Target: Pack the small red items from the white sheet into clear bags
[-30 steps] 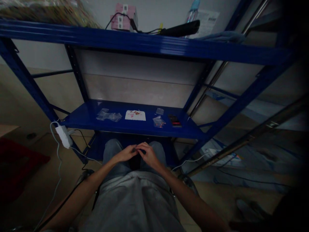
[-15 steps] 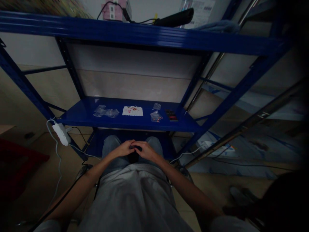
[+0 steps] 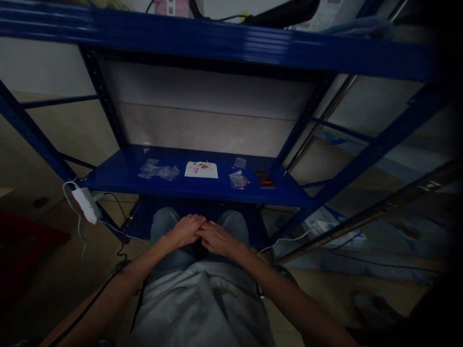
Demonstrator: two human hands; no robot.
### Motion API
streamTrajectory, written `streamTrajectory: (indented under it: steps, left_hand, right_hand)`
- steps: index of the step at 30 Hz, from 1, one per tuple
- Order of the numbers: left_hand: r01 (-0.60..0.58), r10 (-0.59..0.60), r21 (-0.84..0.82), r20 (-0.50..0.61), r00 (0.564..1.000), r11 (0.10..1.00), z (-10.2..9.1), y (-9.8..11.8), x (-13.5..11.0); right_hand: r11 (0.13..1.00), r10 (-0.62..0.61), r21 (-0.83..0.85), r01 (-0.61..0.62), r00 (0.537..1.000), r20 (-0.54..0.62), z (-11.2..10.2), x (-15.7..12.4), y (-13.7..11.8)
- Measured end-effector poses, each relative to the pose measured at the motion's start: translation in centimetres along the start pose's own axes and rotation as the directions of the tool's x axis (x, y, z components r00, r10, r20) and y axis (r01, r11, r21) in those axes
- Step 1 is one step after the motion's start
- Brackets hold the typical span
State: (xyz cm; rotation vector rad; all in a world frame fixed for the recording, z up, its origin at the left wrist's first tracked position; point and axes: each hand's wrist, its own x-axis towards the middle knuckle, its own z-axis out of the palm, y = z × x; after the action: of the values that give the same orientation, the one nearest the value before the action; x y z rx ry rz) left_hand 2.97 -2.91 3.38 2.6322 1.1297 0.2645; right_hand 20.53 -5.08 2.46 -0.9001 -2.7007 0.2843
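Both hands meet over the lap: the left hand point(image 3: 186, 230) and right hand point(image 3: 217, 239) touch at their curled fingers, and I cannot tell whether they pinch anything. It reads as a resting step. The white paper sheet strewn with red bits point(image 3: 201, 169) lies midway along the blue metal shelf point(image 3: 119, 173), well apart from the hands. Reaching it calls for clearing the shelf's front edge. There is ample room beneath the blue upper beam point(image 3: 217, 46).
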Motion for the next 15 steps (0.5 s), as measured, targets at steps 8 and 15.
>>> streamTrajectory:
  steps: [8,15]
  left_hand:
    - [0.146,-0.149,-0.038,-0.103,0.983,0.989,-2.7,-2.3,1.0]
    - [0.244,-0.283,-0.245,-0.138,0.949,0.938,-2.3,-4.0,0.6]
  right_hand:
    - [0.982,-0.088,0.16,0.095,0.995,-0.05,-4.5,3.7,1.6]
    - [0.929,0.341,0.286,-0.234,0.84,-0.421,-8.1,8.4,10.7]
